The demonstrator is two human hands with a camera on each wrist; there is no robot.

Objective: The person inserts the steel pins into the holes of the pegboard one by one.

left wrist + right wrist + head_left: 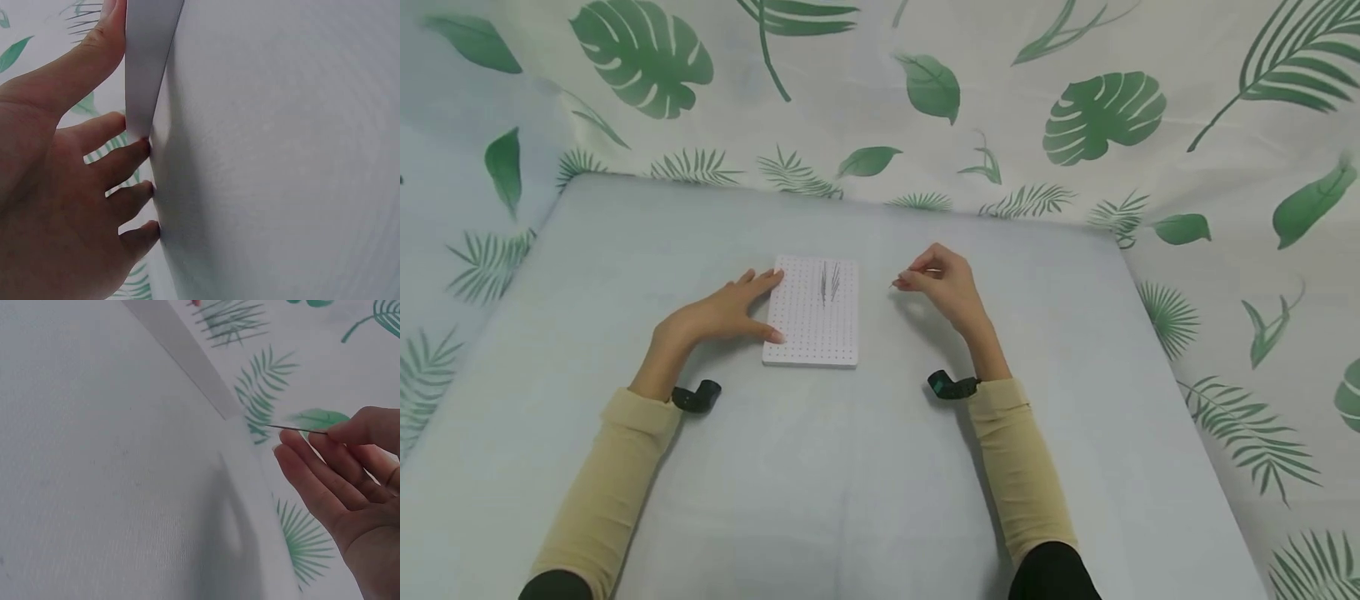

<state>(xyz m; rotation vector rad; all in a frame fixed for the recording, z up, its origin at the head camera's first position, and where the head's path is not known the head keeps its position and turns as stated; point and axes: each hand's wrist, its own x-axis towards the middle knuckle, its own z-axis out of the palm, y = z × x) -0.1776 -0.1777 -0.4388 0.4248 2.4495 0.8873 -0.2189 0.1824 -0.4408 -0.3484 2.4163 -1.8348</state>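
Note:
A white pegboard (801,337) with rows of small holes lies on the table. Several thin dark needle-like pins (823,283) stand out of its upper right part, visible too as dark pins (240,331) in the right wrist view. My left hand (722,312) steadies the board's left side, thumb near the lower corner and fingers spread towards the upper one. In the left wrist view, the board's side wall (147,62) rises beside the thumb. Right of the board, above the table, my right hand (947,283) pinches one slim pin (297,429) between thumb and fingertips, its tip pointing towards the board.
A pale cloth covers the table (760,500), and a leaf-patterned sheet (985,100) hangs behind it. On each wrist sits a black camera, the left camera (697,397) and the right camera (952,385), both just over the tabletop.

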